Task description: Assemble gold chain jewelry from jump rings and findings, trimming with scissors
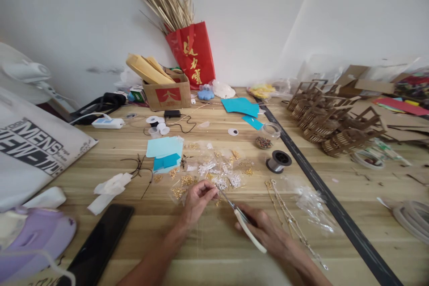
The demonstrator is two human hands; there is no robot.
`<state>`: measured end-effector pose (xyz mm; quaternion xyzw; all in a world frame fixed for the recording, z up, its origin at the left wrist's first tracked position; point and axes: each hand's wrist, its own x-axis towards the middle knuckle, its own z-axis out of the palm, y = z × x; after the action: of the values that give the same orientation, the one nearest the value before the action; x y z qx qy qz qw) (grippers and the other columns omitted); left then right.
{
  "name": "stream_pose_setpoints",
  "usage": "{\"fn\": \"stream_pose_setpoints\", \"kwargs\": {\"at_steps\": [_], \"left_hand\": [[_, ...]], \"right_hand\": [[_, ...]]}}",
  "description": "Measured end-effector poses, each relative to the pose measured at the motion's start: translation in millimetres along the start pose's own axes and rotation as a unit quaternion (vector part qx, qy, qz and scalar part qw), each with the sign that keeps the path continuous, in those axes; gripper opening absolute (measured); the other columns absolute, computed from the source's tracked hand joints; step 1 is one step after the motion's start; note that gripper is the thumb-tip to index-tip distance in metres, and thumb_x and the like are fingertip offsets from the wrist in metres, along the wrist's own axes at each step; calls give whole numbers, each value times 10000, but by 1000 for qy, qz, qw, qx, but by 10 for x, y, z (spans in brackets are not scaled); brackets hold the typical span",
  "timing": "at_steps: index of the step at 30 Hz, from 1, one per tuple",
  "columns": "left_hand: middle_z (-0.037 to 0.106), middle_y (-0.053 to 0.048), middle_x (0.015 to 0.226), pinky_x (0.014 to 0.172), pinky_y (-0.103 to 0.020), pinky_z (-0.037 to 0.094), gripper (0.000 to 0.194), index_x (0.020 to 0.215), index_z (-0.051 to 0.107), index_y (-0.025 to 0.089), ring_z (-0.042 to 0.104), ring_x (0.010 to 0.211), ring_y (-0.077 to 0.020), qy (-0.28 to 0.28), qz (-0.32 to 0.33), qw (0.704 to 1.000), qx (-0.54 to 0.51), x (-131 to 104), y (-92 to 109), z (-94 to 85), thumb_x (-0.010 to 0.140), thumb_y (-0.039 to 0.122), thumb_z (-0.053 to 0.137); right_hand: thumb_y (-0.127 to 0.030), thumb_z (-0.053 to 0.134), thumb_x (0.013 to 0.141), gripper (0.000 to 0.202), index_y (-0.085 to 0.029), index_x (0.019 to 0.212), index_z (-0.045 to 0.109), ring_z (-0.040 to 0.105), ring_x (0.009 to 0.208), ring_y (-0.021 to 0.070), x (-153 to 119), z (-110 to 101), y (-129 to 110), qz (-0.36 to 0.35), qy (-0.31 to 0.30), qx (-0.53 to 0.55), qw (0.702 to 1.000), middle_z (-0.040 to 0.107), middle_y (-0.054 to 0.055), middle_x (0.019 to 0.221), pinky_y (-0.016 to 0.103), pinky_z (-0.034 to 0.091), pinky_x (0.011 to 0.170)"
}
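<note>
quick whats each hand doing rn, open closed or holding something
Left hand: closed in a pinch; anything held is too small to tell.
Right hand: closed, holding white-handled pliers.

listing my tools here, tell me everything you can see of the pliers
The pliers have a slim, metal-looking nose and a curved, cream, plastic-looking handle; the other handle is mostly hidden. The right hand grips them over the wooden table, nose pointing away and leftward toward the left hand. Tip contact and jaw opening are too small to judge.
</note>
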<state>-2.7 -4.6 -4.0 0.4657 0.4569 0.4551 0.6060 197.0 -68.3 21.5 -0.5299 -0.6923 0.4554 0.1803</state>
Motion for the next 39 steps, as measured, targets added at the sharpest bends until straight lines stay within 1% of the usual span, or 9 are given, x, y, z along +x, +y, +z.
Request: {"fn": "stream_pose_setpoints", "kwargs": {"at_steps": [5, 10, 12, 16, 22, 26, 30, 35, 39], "left_hand": [[656, -14, 615, 628, -250, 485, 145, 671, 642, 146, 609, 619, -145, 36, 34, 999, -18, 59, -8, -93, 697, 273, 706], [698, -40, 754, 612, -228, 471, 146, 692, 617, 135, 601, 619, -116, 28, 44, 990, -132, 104, 34, -176, 714, 252, 703], [707, -41, 732, 594, -226, 469, 166, 704, 599, 140, 599, 593, -111, 15, 30, 981, -192, 117, 54, -197, 696, 249, 724], [684, -14, 631, 543, -202, 458, 204, 726, 590, 146, 584, 545, -97, 4, 9, 964, -266, 133, 65, -214, 663, 241, 760], [675, -6, 597, 526, -192, 467, 230, 728, 610, 139, 600, 551, -98, -10, -8, 957, -289, 130, 17, -189, 629, 243, 791], [685, -16, 603, 544, -207, 479, 257, 729, 631, 127, 614, 565, -109, -6, -18, 960, -279, 116, -18, -171, 597, 255, 810], [697, -27, 611, 559, -214, 474, 273, 725, 649, 118, 624, 580, -116, 2, -27, 962, -271, 121, -23, -164, 568, 255, 824], [703, -36, 610, 570, -222, 464, 299, 756, 678, 111, 621, 576, -119, 0, -27, 964, -265, 153, -54, -183, 555, 275, 827], [710, -42, 640, 589, -228, 467, 268, 729, 675, 108, 620, 591, -118, -10, -23, 967, -254, 171, -95, -200, 571, 268, 819]], "right_hand": [[-222, 477, 866, 317, -240, 1178, 527, 636, 755, 196, -115, -42, -50, -6, 1, -112, 994, 680, 27, 882, 265, 437, 674], [-164, 505, 844, 404, -249, 1237, 470, 663, 839, 230, -212, 92, -26, -37, 18, -260, 965, 671, 66, 988, 281, 454, 682], [-138, 546, 806, 354, -249, 1141, 523, 661, 783, 235, -238, 179, -2, -50, 23, -329, 943, 666, 39, 870, 279, 452, 620], [-91, 607, 723, 381, -254, 1061, 542, 634, 845, 254, -284, 297, 12, -69, 60, -418, 904, 629, 54, 958, 275, 455, 576], [-137, 612, 785, 186, -236, 927, 545, 614, 785, 217, -287, 147, -144, -79, 18, -430, 899, 613, 33, 916, 285, 428, 595], [-123, 559, 828, 126, -216, 903, 520, 604, 775, 193, -39, -20, -233, -93, 57, -452, 886, 595, 27, 882, 270, 373, 596], [-150, 473, 908, 93, -199, 943, 544, 613, 810, 179, 418, -125, -315, -68, 91, -459, 881, 597, 44, 887, 249, 336, 587], [-154, 428, 926, 168, -201, 994, 574, 619, 782, 170, 914, -142, -337, -19, 119, -460, 880, 598, 65, 967, 237, 342, 571], [-147, 410, 922, 201, -191, 932, 607, 615, 729, 174, 1107, -99, -267, -14, 118, -461, 879, 607, 78, 936, 235, 341, 550]]}}
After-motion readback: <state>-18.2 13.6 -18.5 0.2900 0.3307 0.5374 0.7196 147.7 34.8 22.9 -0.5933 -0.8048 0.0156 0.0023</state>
